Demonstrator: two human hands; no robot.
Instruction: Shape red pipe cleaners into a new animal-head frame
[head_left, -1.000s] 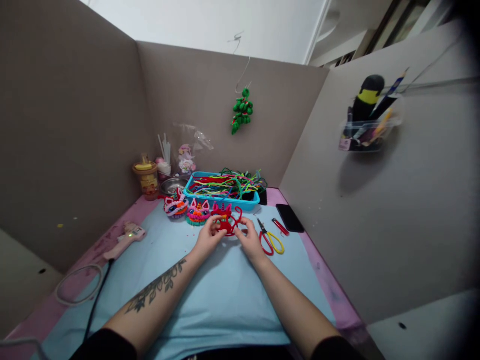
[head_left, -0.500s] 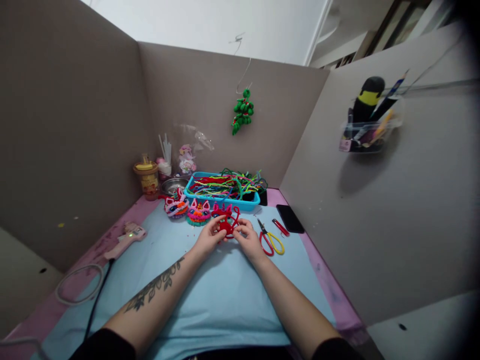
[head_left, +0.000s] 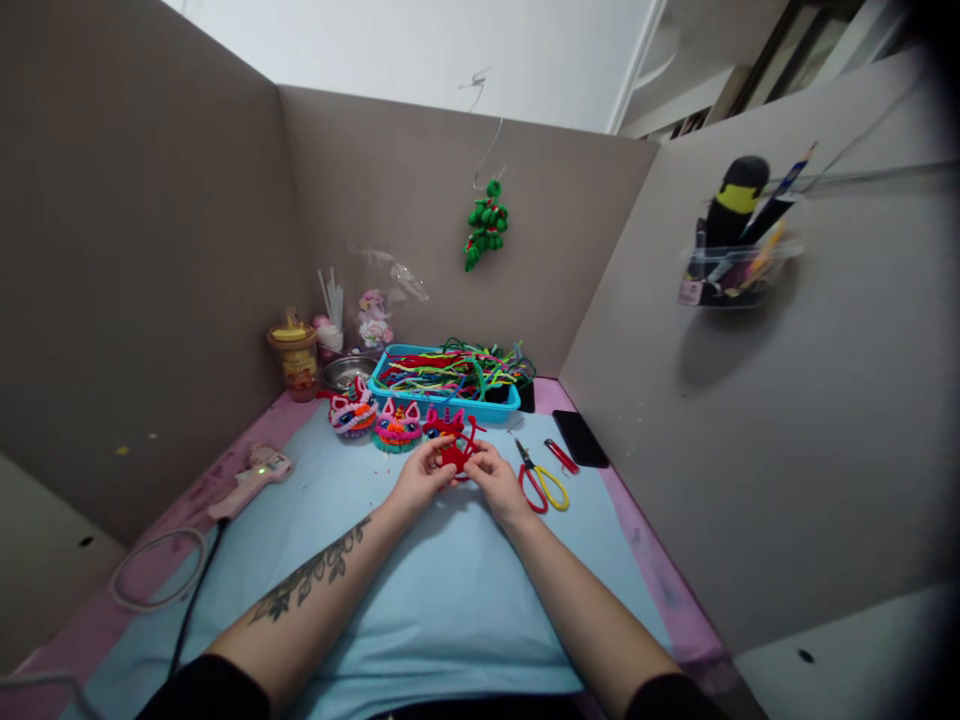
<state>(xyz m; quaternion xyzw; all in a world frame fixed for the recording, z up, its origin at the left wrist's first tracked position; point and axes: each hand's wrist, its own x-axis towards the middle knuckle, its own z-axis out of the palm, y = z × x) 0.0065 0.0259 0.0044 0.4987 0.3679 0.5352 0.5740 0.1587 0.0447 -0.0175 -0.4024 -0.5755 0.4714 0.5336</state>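
Note:
Red pipe cleaners (head_left: pixel 457 455), partly wound into a small coiled piece with loose ends sticking up, are held between both hands above the cloth. My left hand (head_left: pixel 421 472) pinches the left side of the piece. My right hand (head_left: pixel 492 478) grips its right side with thumb and fingers. Just behind them stand several small animal-head figures made of pipe cleaners; a pink and orange one (head_left: pixel 397 427) shows whole, while a red one (head_left: pixel 444 420) is partly covered by my fingers. To the right lie scissors (head_left: pixel 541 480) with one red and one yellow handle.
A blue tray (head_left: pixel 480 408) full of colourful pipe cleaners stands at the back. A red cutter-like tool (head_left: pixel 562 456) and a black phone (head_left: pixel 580 438) lie right. A pink corded glue-gun-like tool (head_left: pixel 251 482) lies left. Grey panels (head_left: pixel 420 200) enclose the table.
The loose red end above the piece has shifted slightly, and my right fingers have moved a little. Both hands keep their hold in about the same place.

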